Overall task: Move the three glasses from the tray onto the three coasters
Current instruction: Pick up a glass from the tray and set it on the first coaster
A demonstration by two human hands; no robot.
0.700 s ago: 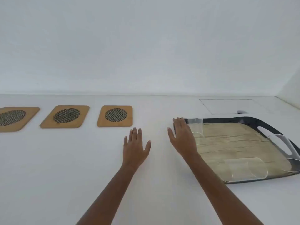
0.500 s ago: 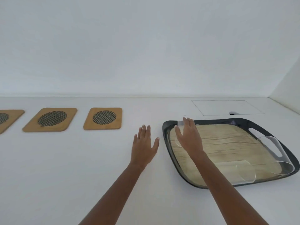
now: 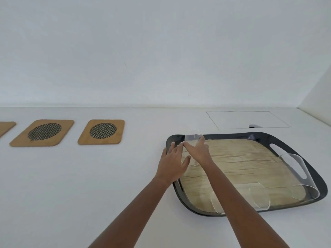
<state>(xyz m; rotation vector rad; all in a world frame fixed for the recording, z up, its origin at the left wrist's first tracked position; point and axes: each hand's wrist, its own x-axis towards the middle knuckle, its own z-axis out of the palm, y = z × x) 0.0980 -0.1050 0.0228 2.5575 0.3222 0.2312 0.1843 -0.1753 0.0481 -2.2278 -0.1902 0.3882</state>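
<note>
A dark tray (image 3: 232,135) with a wood-pattern floor lies at the right and holds three clear glasses. My right hand (image 3: 197,151) is wrapped around the glass (image 3: 193,136) in the tray's far left corner, thumb on its left side and fingers on its right. My left hand (image 3: 172,163) lies flat with fingers apart over the tray's left rim, next to that glass. A second glass (image 3: 300,178) stands by the right handle, a third (image 3: 258,197) near the front edge. Wooden coasters with mesh centres lie to the left: one (image 3: 102,132), another (image 3: 43,132), and a third (image 3: 5,127) cut off by the frame.
The white countertop (image 3: 89,185) meets a white wall at the back and another at the far right. A thin rectangular outline (image 3: 247,119) is set into the counter behind the tray, with a small metal part (image 3: 254,125) at its front edge.
Both hands have moved right, toward the tray. My right hand has closed around the corner glass. My left hand has come to the tray's left rim.
</note>
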